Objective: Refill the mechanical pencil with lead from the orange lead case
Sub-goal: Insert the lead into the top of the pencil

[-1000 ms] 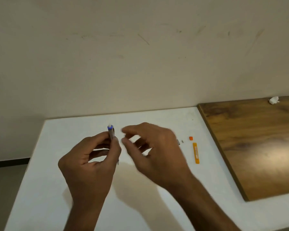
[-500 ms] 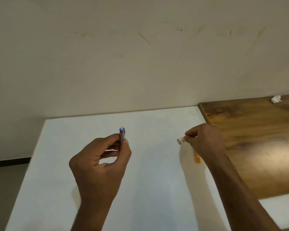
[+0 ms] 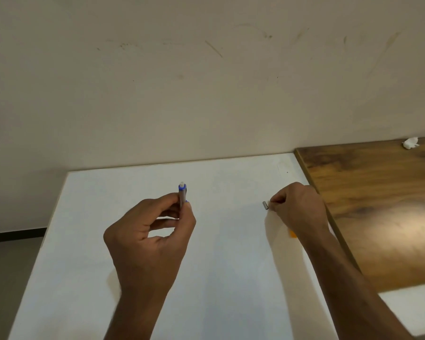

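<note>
My left hand is nearest me, raised over the white surface, thumb and fingers curled round the mechanical pencil. I hold it upright: a slim grey barrel with blue trim near the top and a small white eraser end showing at twelve o'clock above my fingertips. The lower part of the barrel is hidden inside my grip.

Farther out, at about two o'clock from that hand and well apart from it, my right hand rests low on the surface with its fingers curled down and drawn together. What they pinch, if anything, I cannot tell, since the fingertips are turned away from me. Just beside those fingertips, at nine o'clock, lies a small grey metal piece on the surface. The orange lead case lies under my right wrist, at six o'clock from the hand; only a short orange end shows.

At three o'clock the dark wooden board lies over the surface, and at its far edge sits a crumpled white scrap against the wall.
</note>
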